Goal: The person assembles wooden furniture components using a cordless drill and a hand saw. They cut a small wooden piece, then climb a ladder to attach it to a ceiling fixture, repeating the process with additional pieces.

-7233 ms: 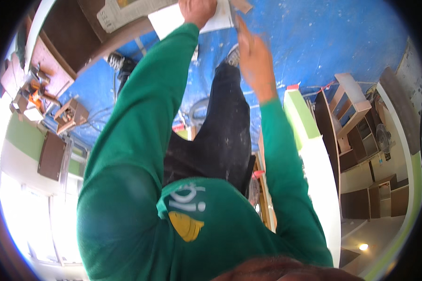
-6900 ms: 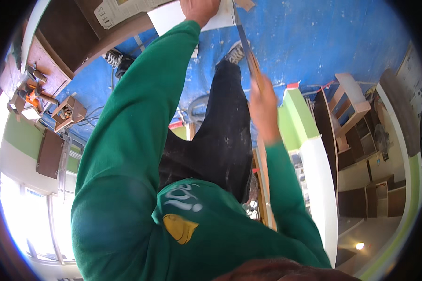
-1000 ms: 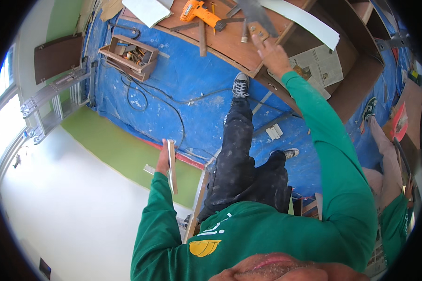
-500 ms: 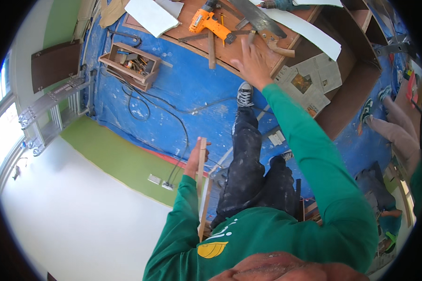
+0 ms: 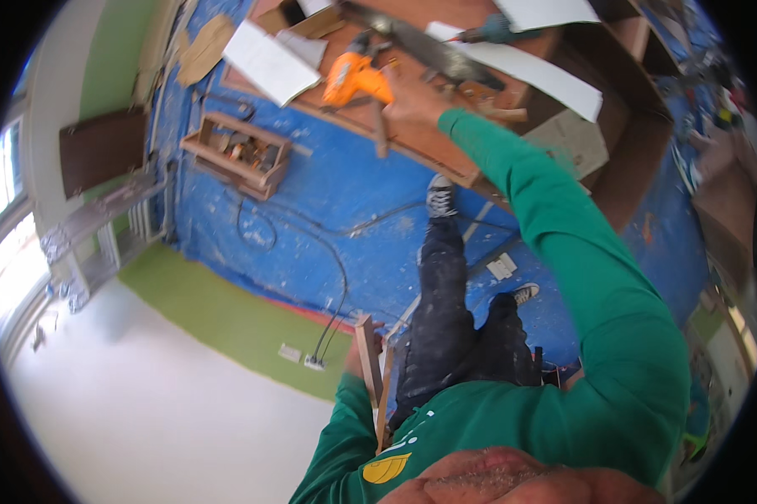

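Note:
My left hand [image 5: 360, 357] is low, beside my left leg, closed around a light wooden strip [image 5: 368, 361]. A second narrow wooden piece [image 5: 386, 391] stands next to it. My right hand [image 5: 413, 97] reaches over the reddish-brown wooden work surface [image 5: 433, 149], beside the handle of an orange cordless drill [image 5: 350, 77]. Its fingers look pinched on a pencil [image 5: 392, 63]; only a small yellow end shows past them, and motion blurs the grip. A handsaw [image 5: 433, 52] lies just beyond, and a wooden-handled tool [image 5: 379, 126] juts over the near edge.
White sheets [image 5: 269, 63] and a teal power tool [image 5: 497, 31] lie on the work surface. A wooden toolbox [image 5: 242, 155] and black cables [image 5: 336, 252] rest on the blue floor sheet [image 5: 311, 202]. An open brown cabinet [image 5: 639, 126] is at right; a metal ladder [image 5: 101, 218] is at left.
My right hand has moved left from beside the saw handle to the drill and pencil. The strip in my left hand is tilted differently. The whole view has shifted somewhat.

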